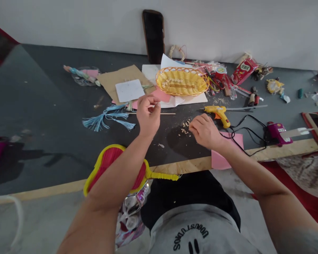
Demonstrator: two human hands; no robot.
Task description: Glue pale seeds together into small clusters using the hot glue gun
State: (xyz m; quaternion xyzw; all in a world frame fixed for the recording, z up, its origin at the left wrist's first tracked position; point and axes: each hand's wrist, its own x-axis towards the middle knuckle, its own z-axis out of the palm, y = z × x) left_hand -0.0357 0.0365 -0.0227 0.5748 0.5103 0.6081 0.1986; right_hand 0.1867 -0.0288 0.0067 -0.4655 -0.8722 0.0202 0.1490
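My left hand (149,116) is raised over the dark table, thumb and fingertips drawn together in a pinch; whatever is between them is too small to make out. A thin wooden stick (167,113) and a blue tassel (95,121) lie near it. My right hand (205,130) is low over the tabletop with its fingers bent together, beside a scatter of small pale pieces (184,127). Its fingertips are partly hidden. A yellow glue gun (219,113) lies just beyond the right hand. Behind both hands stands a yellow woven basket (182,82) with small pale pieces inside.
A phone (153,37) leans on the wall. Papers (129,90), a red packet (244,70), a black cable (250,130) and a purple device (278,133) lie around. A red and yellow fabric piece (108,160) rests at the front edge, under my left forearm.
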